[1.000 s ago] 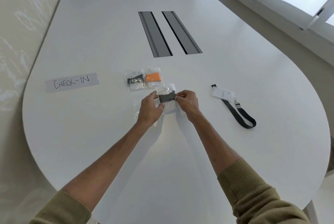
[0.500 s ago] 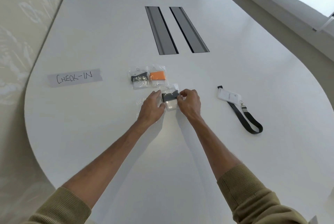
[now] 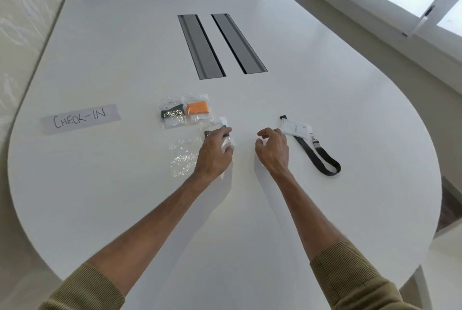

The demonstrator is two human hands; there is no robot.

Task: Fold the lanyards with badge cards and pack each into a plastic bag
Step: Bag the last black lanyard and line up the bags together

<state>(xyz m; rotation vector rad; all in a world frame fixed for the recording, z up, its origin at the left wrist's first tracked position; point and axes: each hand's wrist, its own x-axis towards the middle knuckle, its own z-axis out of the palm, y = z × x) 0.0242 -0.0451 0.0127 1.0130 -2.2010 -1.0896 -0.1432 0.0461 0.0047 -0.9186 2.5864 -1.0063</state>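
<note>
My left hand rests on a small plastic bag holding a folded dark lanyard and white card, mostly hidden under my fingers. My right hand hovers just right of it, fingers curled apart, holding nothing. To its right lies an unfolded black lanyard with a white badge card. Two packed bags sit behind: one with a dark lanyard, one with an orange lanyard. An empty clear bag lies left of my left hand.
A paper label reading CHECK-IN lies at the left of the white table. Two grey cable slots run down the table's middle. The rounded table edge curves close on the right and front.
My right hand has let go of the bagged dark lanyard and moved right, toward the loose badge card. My left hand now covers that bag, pressing it down on the table.
</note>
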